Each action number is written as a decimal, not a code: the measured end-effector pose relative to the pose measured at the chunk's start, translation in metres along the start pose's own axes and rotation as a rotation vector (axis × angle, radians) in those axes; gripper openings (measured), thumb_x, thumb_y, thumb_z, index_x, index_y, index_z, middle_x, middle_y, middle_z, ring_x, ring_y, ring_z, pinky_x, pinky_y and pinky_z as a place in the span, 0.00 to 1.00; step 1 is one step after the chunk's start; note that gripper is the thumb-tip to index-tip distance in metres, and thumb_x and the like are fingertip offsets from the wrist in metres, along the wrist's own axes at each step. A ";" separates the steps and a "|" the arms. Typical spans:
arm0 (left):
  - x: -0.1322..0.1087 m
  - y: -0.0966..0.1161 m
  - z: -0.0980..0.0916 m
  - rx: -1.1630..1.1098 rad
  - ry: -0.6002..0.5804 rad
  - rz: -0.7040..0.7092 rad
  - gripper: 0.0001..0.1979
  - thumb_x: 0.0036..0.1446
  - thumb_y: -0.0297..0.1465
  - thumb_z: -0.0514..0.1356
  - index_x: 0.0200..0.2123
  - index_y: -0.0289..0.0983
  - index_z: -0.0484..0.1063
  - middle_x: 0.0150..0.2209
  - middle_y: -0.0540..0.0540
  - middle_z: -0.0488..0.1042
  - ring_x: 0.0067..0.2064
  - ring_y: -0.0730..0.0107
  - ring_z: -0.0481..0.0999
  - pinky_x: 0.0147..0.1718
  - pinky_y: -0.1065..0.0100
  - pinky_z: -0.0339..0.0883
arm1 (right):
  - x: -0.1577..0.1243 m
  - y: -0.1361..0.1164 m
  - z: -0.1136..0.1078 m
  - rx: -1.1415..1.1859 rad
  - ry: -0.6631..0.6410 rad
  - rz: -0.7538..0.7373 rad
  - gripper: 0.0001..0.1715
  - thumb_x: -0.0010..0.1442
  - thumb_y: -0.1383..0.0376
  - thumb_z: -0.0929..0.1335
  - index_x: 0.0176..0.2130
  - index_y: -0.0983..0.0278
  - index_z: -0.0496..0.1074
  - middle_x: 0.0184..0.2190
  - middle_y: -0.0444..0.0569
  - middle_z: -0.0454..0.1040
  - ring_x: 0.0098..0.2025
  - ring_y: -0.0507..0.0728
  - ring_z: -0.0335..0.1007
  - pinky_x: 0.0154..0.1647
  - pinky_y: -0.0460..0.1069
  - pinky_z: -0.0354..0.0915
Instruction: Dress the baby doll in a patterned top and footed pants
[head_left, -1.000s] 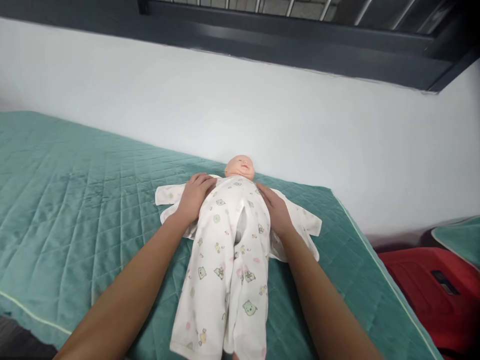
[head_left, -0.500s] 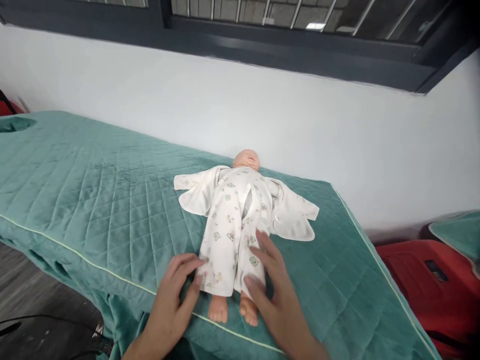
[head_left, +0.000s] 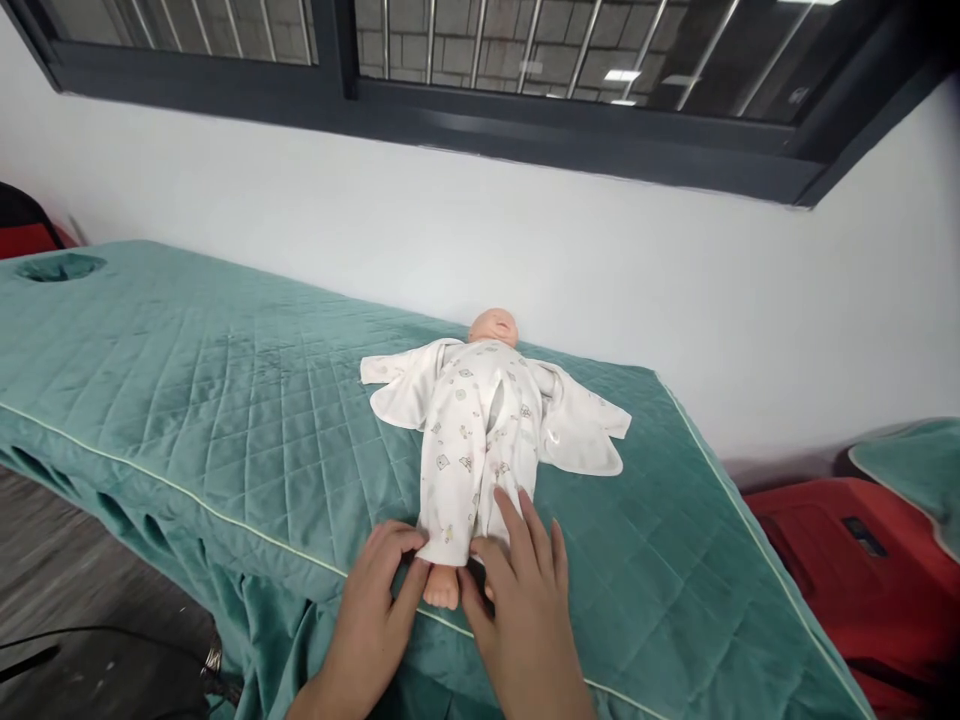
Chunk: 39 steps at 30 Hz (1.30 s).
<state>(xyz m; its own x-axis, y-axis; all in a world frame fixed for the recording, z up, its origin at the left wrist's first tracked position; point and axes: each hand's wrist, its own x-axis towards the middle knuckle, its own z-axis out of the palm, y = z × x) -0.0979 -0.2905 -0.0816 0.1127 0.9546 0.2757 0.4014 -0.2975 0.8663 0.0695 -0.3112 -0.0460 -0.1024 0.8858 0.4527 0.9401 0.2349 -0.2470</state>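
A baby doll [head_left: 493,327] lies on its back on a teal quilted bed [head_left: 187,390], head toward the white wall. It wears white printed trousers [head_left: 469,455] over an open white jacket [head_left: 585,425] spread to both sides. My left hand [head_left: 375,615] rests at the near edge of the bed, its fingers stretched out beside the doll's bare foot [head_left: 441,588] and the left trouser hem. My right hand [head_left: 525,600] lies flat over the other foot and the right trouser hem, fingers spread. Neither hand grips anything.
A dark-framed barred window [head_left: 480,70] runs above the wall. A red object [head_left: 855,570] stands on the floor at the right, with more teal cloth [head_left: 911,465] behind it. A face hole [head_left: 60,267] marks the bed's far left end. Dark floor lies at lower left.
My hands left the doll's chest and slid down the trouser legs to the feet. The view pulled back and up, so that more of the window and bed shows.
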 end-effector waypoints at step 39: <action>-0.020 0.000 -0.016 -0.108 -0.013 -0.240 0.12 0.65 0.40 0.54 0.43 0.40 0.70 0.40 0.48 0.74 0.43 0.64 0.74 0.44 0.65 0.66 | -0.016 -0.008 -0.014 0.208 -0.019 -0.005 0.10 0.62 0.72 0.63 0.38 0.59 0.72 0.66 0.49 0.59 0.70 0.71 0.45 0.63 0.78 0.48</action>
<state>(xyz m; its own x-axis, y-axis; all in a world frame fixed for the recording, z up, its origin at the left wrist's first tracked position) -0.1143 -0.3101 -0.0804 0.0382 0.9979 0.0517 0.3189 -0.0613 0.9458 0.0682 -0.3331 -0.0390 -0.1149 0.8915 0.4382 0.8524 0.3150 -0.4173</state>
